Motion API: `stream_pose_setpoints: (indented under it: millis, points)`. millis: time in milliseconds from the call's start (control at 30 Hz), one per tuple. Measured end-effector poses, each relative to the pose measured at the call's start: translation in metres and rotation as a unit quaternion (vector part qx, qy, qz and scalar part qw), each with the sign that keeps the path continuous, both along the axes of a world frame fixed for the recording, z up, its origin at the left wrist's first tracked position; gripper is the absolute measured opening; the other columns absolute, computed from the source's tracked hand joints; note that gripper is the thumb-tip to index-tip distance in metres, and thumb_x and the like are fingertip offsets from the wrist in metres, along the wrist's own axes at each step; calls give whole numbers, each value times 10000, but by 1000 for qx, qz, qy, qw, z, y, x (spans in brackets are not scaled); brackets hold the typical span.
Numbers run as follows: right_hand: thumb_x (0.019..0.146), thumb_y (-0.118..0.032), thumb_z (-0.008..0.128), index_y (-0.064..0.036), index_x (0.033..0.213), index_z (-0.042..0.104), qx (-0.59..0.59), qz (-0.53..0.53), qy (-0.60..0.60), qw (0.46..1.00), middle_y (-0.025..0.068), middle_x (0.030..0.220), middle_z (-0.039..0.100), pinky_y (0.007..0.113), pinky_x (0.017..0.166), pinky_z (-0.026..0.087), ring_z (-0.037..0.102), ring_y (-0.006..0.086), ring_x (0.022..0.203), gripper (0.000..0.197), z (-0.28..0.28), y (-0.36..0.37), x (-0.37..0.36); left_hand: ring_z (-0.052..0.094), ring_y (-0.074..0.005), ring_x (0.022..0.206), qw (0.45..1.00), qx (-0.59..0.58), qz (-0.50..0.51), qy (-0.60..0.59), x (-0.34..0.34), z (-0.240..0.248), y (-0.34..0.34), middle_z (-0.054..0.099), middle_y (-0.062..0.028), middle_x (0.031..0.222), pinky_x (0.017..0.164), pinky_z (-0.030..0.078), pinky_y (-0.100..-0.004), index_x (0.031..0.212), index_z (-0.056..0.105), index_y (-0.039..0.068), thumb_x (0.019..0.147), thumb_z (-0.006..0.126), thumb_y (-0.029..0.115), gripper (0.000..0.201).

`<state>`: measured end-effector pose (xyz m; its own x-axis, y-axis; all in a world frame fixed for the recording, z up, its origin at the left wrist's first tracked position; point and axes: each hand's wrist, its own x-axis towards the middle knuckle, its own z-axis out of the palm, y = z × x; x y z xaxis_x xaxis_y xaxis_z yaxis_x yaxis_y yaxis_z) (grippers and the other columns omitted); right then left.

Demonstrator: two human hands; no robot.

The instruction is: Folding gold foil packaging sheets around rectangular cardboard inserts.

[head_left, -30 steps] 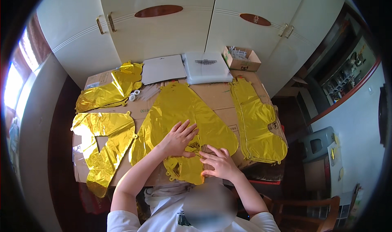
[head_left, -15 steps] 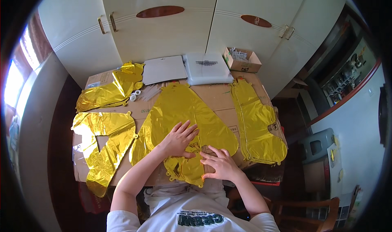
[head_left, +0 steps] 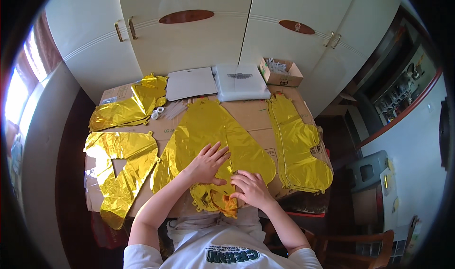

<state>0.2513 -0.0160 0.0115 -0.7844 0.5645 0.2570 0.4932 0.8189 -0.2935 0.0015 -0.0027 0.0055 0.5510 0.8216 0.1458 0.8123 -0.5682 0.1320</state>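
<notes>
A large gold foil balloon (head_left: 206, 119), flat and uninflated, spreads across the middle of the table, narrow at the far end and wide near me. My left hand (head_left: 207, 165) lies on its near part, fingers stretched out and palm down. Just right of it, my right hand (head_left: 253, 191) rests at the right edge of a crumpled near flap of gold foil (head_left: 207, 194). Its fingers are bent a little, with the thumb held apart on the flap. The flap's near right corner is creased and looks orange. My hands partly cover the foil.
Cardboard (head_left: 256, 109) covers the table. More flat gold foil balloons lie at the far left (head_left: 121, 108), near left (head_left: 135, 150) and right (head_left: 296, 145). Behind are white tape rolls (head_left: 155, 114), clear straws (head_left: 175, 109), white sheets (head_left: 192, 83), a clear-wrapped stack (head_left: 241, 86) and an open box (head_left: 283, 78).
My right hand has shifted slightly up and its fingers have drawn closer together. The flap's near right corner has creased and turned from gold to orange. My left hand has barely moved.
</notes>
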Motion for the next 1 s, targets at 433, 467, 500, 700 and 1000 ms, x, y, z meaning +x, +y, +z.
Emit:
stream_pose_setpoints:
  millis: [433, 467, 500, 700, 1000]
  points:
    - [635, -612, 777, -114, 1248, 554, -31, -1, -103, 994, -1, 1429, 496, 469, 1005, 367, 378, 263, 1376, 821, 6, 22, -8, 277, -368, 1436, 1000, -10, 3, -2, 0, 0, 0, 379, -148, 1510, 1166, 227, -515, 1435, 426, 42, 727, 615, 738, 1011]
    - [627, -611, 784, -112, 1254, 549, -34, -1, -113, 993, 2, 1437, 487, 471, 1008, 366, 372, 268, 1379, 835, 8, 23, -9, 276, -368, 1437, 1000, -10, 3, -3, 0, 0, 0, 379, -148, 1510, 1166, 226, -515, 1435, 426, 42, 725, 617, 737, 1012]
    - [625, -609, 787, -110, 1259, 544, -40, -4, -119, 992, 7, 1442, 480, 476, 1012, 364, 369, 274, 1380, 842, 10, 23, -10, 271, -368, 1440, 1000, -14, 3, -5, 0, -1, 0, 373, -149, 1515, 1164, 227, -516, 1443, 414, 47, 717, 637, 725, 1018]
    - [624, -583, 803, -107, 1270, 534, -49, -12, -107, 993, 18, 1459, 453, 493, 1030, 353, 366, 294, 1376, 846, 11, 24, -10, 271, -362, 1440, 1000, -5, 0, 1, 0, -3, 1, 374, -147, 1514, 1166, 228, -509, 1440, 423, 44, 727, 616, 742, 1016]
    - [819, -379, 726, -152, 1085, 687, 31, 38, 4, 999, -52, 1248, 628, 411, 949, 353, 493, 161, 1251, 352, 1, 6, 10, 277, -361, 1438, 1000, -9, 7, -15, 1, -3, 0, 372, -147, 1516, 1158, 240, -514, 1449, 402, 52, 691, 691, 689, 1032]
